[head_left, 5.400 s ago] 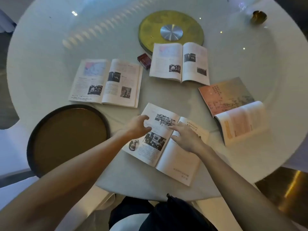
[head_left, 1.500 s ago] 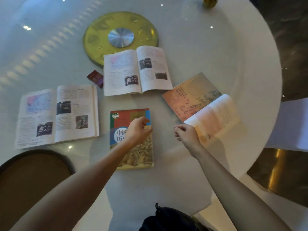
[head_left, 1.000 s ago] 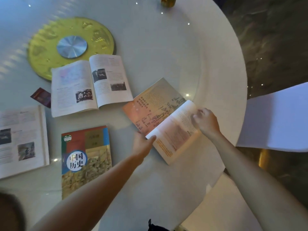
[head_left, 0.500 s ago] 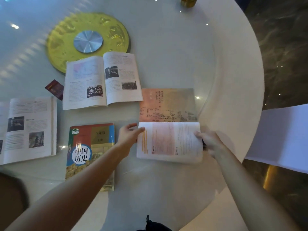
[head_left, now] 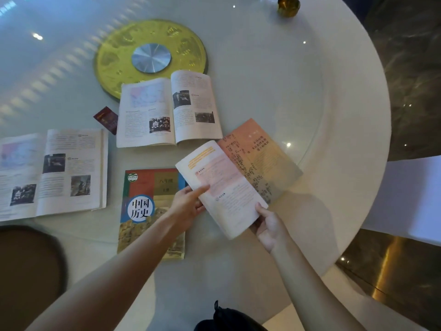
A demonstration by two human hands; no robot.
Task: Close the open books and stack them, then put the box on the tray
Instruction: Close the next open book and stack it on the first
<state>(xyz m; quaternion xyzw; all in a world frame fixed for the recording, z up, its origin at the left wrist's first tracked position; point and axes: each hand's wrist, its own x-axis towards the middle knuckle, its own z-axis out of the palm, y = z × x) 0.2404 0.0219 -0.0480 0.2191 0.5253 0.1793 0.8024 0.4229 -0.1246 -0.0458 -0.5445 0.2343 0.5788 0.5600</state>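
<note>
I hold an open orange-paged book (head_left: pixel 238 173) off the table, slanted. My left hand (head_left: pixel 188 206) grips the left edge of its lifted pages. My right hand (head_left: pixel 269 225) grips the near corner of the same pages. A closed book with a colourful cover (head_left: pixel 145 211) lies flat under my left forearm. Two more open books lie on the table: one at the centre (head_left: pixel 167 108), one at the left (head_left: pixel 55 173). A small dark red box (head_left: pixel 106 118) sits between them. The dark round tray (head_left: pixel 28 271) shows at the lower left.
The round white table (head_left: pixel 334 115) has a yellow disc with a metal hub (head_left: pixel 150 56) at its middle and a small brass cup (head_left: pixel 288 5) at the far edge. A white chair (head_left: pixel 410 199) stands at the right.
The orange-paged book has been turned from lying square to slanting and has moved left, partly over the closed book. My right hand shifted from its right edge to its near corner.
</note>
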